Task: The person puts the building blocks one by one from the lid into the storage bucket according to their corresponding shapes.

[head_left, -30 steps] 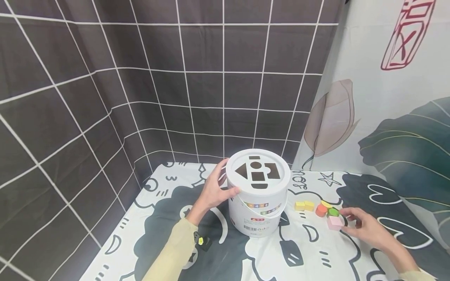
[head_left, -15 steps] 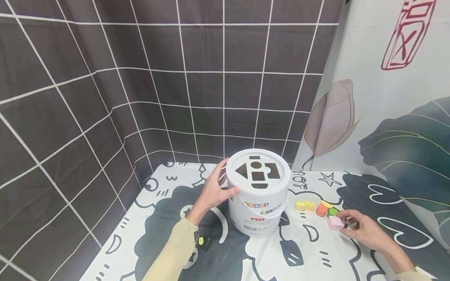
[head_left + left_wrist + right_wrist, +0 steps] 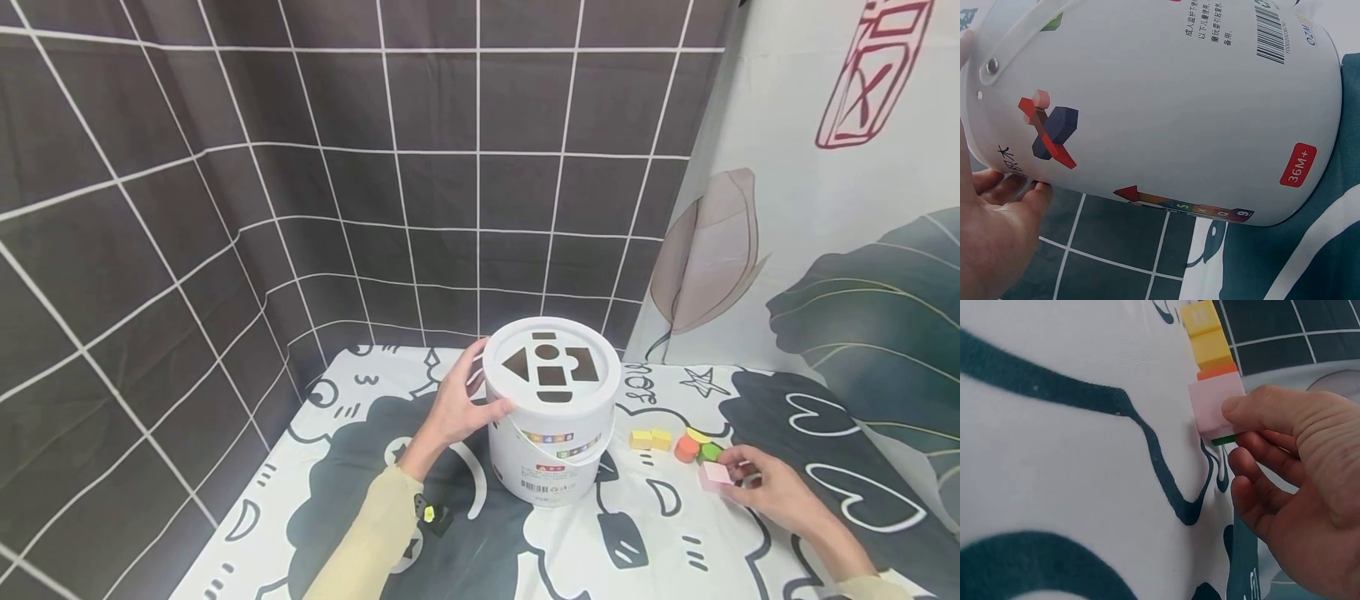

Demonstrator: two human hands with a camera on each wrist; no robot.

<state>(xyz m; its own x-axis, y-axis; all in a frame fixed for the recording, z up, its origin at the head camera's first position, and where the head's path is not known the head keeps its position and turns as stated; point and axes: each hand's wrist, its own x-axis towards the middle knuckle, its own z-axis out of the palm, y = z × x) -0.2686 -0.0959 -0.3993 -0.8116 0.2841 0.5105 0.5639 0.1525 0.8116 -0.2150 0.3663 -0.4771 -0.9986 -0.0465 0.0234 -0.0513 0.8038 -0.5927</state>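
In the head view a white shape-sorter bucket (image 3: 551,454) stands upright, with cut-out shapes in its lid (image 3: 510,392). My left hand (image 3: 453,404) grips its upper left side, thumb on the front just below the rim and fingers round the back. The left wrist view shows that hand (image 3: 994,231) against the bucket wall. Off to the bucket's right, my right hand (image 3: 772,487) pinches a pink block (image 3: 715,477). The right wrist view has the thumb on the pink block's face (image 3: 1213,403), with the fingers partly hidden behind.
Beyond the pink block lie a green block (image 3: 708,452), an orange-red round block (image 3: 686,450), a partly hidden yellow block (image 3: 698,436) and two yellow blocks (image 3: 650,439). A patterned cloth (image 3: 675,533) covers the table. Dark grid-patterned fabric (image 3: 435,192) hangs behind.
My right hand has shifted slightly left, and its fingers have come in closer around the pink block. The left hand and the bucket have stayed put.
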